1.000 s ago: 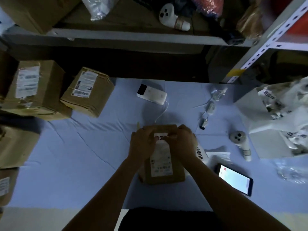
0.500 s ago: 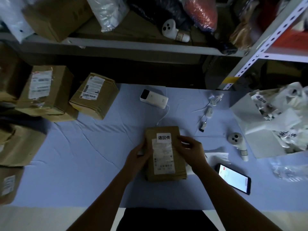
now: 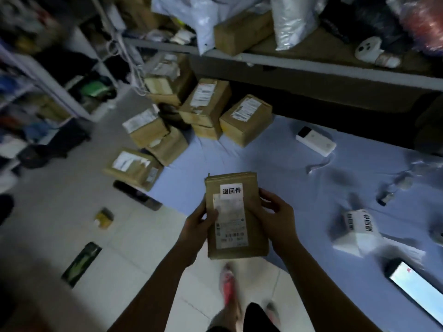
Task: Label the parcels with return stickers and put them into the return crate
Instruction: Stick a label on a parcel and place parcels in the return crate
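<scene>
Head view: left hand [image 3: 198, 222] and right hand [image 3: 279, 215] are gripping the parcel [image 3: 233, 219], return sticker [image 3: 231, 190] on. Locating the unseen return crate is coming next.

Your view is dim and bluish; you cannot tell the light's source. Motion blur smears the left shelving [image 3: 36, 75] and the red shoe [image 3: 227, 283]. The phone screen [image 3: 417, 293] glows brightest. Wide-angle distortion bends the upper shelf edge [image 3: 335, 68]. The return sticker [image 3: 231, 190] on the parcel [image 3: 239, 252] reads sharp.
</scene>
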A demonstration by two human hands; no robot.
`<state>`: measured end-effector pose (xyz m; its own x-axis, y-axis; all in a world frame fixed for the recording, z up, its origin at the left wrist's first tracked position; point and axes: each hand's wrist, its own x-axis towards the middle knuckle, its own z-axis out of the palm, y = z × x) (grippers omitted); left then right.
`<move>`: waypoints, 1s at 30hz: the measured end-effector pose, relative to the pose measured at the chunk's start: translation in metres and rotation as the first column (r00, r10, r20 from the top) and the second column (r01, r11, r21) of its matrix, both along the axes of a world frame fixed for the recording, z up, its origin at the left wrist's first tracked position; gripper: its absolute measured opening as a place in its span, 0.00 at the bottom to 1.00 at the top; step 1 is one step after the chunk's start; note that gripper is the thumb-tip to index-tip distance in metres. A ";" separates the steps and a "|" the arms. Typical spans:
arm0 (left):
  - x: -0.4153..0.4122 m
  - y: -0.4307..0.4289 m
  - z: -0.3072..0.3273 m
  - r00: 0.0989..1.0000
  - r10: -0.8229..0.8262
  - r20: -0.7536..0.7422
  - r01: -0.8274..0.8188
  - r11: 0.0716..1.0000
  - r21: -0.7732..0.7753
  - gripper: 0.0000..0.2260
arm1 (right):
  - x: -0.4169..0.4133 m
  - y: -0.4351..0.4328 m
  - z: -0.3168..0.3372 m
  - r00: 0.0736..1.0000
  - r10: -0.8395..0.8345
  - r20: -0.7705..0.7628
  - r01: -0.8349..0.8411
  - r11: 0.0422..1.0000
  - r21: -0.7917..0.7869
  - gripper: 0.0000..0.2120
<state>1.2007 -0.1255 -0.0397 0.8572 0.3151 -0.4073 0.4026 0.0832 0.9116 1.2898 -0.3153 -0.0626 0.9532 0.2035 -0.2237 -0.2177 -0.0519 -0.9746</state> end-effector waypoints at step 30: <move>-0.217 0.612 -0.039 0.972 0.227 -0.065 -0.228 0.973 -0.018 0.16 | -0.176 0.626 -0.040 0.940 0.295 -0.172 -0.308 0.950 -0.055 0.21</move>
